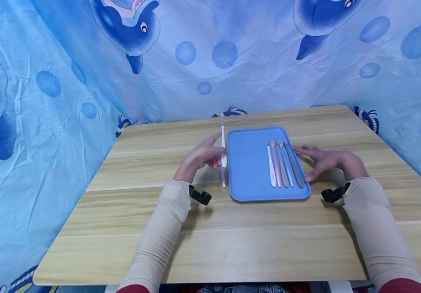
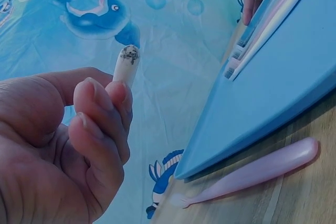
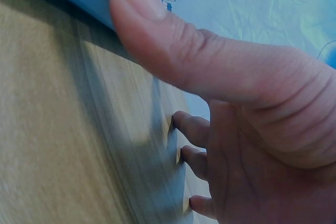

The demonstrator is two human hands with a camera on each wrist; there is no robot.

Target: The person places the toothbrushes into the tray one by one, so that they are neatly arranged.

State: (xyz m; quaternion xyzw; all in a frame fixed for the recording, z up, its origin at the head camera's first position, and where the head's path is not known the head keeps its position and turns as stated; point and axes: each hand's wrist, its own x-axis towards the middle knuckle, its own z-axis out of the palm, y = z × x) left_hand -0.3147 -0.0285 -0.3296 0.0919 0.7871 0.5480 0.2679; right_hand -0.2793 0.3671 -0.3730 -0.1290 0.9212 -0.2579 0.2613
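My left hand (image 1: 204, 154) pinches a white toothbrush (image 1: 223, 140) between thumb and fingers, beside the tray's left edge. Its dark-speckled handle end (image 2: 126, 66) pokes out past the fingers in the left wrist view. A pink toothbrush (image 2: 257, 169) lies on the table just below that hand, alongside the blue tray (image 1: 247, 162). Several toothbrushes in white, pink, grey and blue lie side by side in the tray's right half, heads pointing away. At the tray's right edge is my right hand (image 1: 325, 160), thumb against the rim, other fingers extended with their tips down by the table.
The wooden table (image 1: 122, 228) extends around the tray on every side. Behind it and to the left hangs a blue curtain (image 1: 203, 40) with whale pictures. Each wrist wears a black strap mount (image 1: 200, 195).
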